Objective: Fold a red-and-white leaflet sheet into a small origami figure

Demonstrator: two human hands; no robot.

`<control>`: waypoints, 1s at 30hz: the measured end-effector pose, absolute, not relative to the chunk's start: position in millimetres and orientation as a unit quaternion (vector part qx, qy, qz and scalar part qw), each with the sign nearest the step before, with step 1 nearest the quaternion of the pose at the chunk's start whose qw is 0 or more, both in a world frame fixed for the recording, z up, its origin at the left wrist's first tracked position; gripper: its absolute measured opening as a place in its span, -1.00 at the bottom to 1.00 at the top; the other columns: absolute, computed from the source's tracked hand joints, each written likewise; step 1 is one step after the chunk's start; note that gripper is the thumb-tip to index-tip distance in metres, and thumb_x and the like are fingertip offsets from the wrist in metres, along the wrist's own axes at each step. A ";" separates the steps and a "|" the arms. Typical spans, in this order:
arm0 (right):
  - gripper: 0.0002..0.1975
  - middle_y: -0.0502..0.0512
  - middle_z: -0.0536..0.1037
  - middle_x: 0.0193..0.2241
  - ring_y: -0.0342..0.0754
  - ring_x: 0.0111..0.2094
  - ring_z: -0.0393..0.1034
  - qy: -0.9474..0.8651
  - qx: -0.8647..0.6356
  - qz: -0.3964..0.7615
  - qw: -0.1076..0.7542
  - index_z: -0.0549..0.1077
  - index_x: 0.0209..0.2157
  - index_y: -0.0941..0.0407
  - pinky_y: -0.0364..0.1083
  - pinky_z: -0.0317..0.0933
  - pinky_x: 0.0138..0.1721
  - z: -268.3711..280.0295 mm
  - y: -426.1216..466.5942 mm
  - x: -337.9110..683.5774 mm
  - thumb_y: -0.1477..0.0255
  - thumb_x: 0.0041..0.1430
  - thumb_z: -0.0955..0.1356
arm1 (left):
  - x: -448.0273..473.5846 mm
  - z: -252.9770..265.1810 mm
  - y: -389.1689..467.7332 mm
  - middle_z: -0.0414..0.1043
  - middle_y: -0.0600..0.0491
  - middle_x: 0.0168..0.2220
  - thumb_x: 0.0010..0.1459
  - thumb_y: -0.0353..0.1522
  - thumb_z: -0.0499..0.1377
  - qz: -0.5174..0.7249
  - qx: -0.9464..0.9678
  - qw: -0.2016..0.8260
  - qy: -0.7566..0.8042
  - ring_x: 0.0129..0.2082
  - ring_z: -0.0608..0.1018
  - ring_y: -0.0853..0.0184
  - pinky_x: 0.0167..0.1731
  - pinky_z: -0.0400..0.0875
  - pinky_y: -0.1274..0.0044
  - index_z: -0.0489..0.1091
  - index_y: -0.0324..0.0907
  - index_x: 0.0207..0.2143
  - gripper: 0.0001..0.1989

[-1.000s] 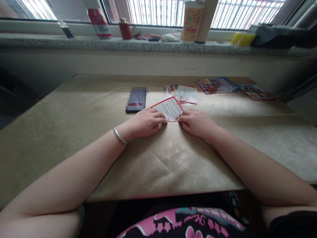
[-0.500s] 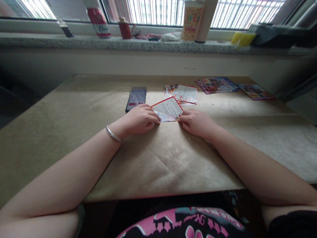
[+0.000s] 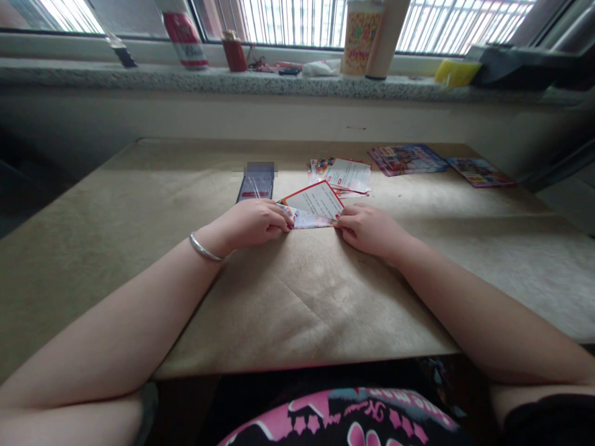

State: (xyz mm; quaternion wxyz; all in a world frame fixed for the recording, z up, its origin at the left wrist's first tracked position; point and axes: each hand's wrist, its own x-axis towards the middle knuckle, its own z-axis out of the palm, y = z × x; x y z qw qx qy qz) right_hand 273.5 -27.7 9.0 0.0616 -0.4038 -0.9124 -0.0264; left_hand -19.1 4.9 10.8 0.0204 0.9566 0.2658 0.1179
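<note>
A printed paper sheet (image 3: 315,199) lies on the table in front of me, white with small text and a red border. Along its near side runs a folded-over strip (image 3: 313,219) with a pastel picture print. My left hand (image 3: 256,222), with a silver bangle at the wrist, pinches the strip's left end. At the right end, the closed fingers of my right hand (image 3: 365,228) press on the fold. Just behind my left hand is a phone (image 3: 256,184) with its screen lit, its lower edge partly covered by the hand.
Beyond the sheet lies a loose pile of similar printed sheets (image 3: 349,175). Colourful stacked leaflets (image 3: 409,159) and another leaflet (image 3: 481,172) lie at the back right of the tan table (image 3: 297,297). A can (image 3: 185,40), a patterned cup (image 3: 361,40) and a yellow object (image 3: 458,72) stand on the windowsill.
My left hand has slid left along the fold, uncovering more of the printed strip and the sheet's left corner. My right hand has stayed in place.
</note>
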 end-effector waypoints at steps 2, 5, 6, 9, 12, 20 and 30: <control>-0.71 0.17 0.57 -0.19 0.00 -0.19 0.40 -0.912 -0.404 -0.037 0.060 0.58 -0.18 0.15 -0.08 0.19 -0.16 8.3 -28.1 273.3 0.50 0.26 0.23 | -18.4 10.0 3.5 0.62 0.12 -0.20 0.17 -0.48 0.07 0.116 0.953 0.014 0.278 -0.17 0.59 0.37 -0.08 0.47 0.51 0.58 -0.07 -0.29 -0.72; -0.72 0.18 0.56 -0.19 0.03 -0.17 0.38 -0.912 -0.402 -0.062 0.046 0.56 -0.16 0.16 -0.06 0.16 -0.19 7.5 -29.9 271.9 0.50 0.26 0.23 | -11.9 8.6 -1.6 0.58 0.03 -0.21 0.18 -0.48 0.05 0.111 0.950 -0.035 0.291 -0.22 0.57 0.33 -0.18 0.46 0.51 0.55 -0.14 -0.25 -0.73; -0.72 0.18 0.56 -0.18 0.04 -0.16 0.37 -0.914 -0.398 -0.069 0.042 0.55 -0.14 0.15 -0.06 0.15 -0.20 7.1 -30.6 271.2 0.49 0.26 0.23 | -8.7 8.1 -3.7 0.57 -0.01 -0.23 0.19 -0.45 0.05 0.114 0.950 -0.054 0.286 -0.25 0.57 0.32 -0.23 0.45 0.51 0.54 -0.16 -0.21 -0.74; -0.69 0.19 0.55 -0.15 0.05 -0.15 0.34 -0.922 -0.376 -0.079 0.050 0.52 -0.06 0.12 -0.05 0.13 -0.21 4.9 -31.8 268.3 0.48 0.30 0.21 | 1.0 5.7 -9.4 0.53 -0.02 -0.23 0.27 -0.38 0.06 0.106 0.957 -0.089 0.256 -0.27 0.54 0.31 -0.23 0.42 0.49 0.51 -0.07 -0.01 -0.69; -0.68 0.19 0.54 -0.13 0.04 -0.15 0.33 -0.926 -0.360 -0.078 0.076 0.51 -0.01 0.09 -0.05 0.13 -0.19 1.1 -29.9 263.4 0.45 0.32 0.21 | 9.0 2.6 -12.9 0.52 -0.03 -0.20 0.33 -0.31 0.04 0.111 0.953 -0.111 0.258 -0.26 0.53 0.30 -0.20 0.40 0.45 0.51 -0.02 -0.01 -0.70; -0.67 0.19 0.53 -0.15 0.02 -0.20 0.31 -0.938 -0.325 -0.083 0.090 0.51 -0.01 0.07 -0.05 0.11 -0.20 -2.8 -20.3 254.1 0.47 0.27 0.24 | 18.7 -0.1 -14.8 0.54 -0.04 -0.10 0.29 -0.35 0.06 0.114 0.951 -0.097 0.270 -0.17 0.54 0.22 -0.13 0.42 0.38 0.50 -0.11 -0.02 -0.71; -0.64 0.14 0.54 -0.12 0.02 -0.17 0.35 -0.936 -0.336 -0.068 0.079 0.53 -0.03 0.04 -0.06 0.13 -0.22 3.3 -20.8 267.4 0.51 0.20 0.26 | 16.5 1.4 -14.3 0.55 -0.03 -0.11 0.28 -0.39 0.05 0.124 0.952 -0.086 0.266 -0.19 0.54 0.24 -0.14 0.44 0.39 0.51 -0.12 -0.06 -0.72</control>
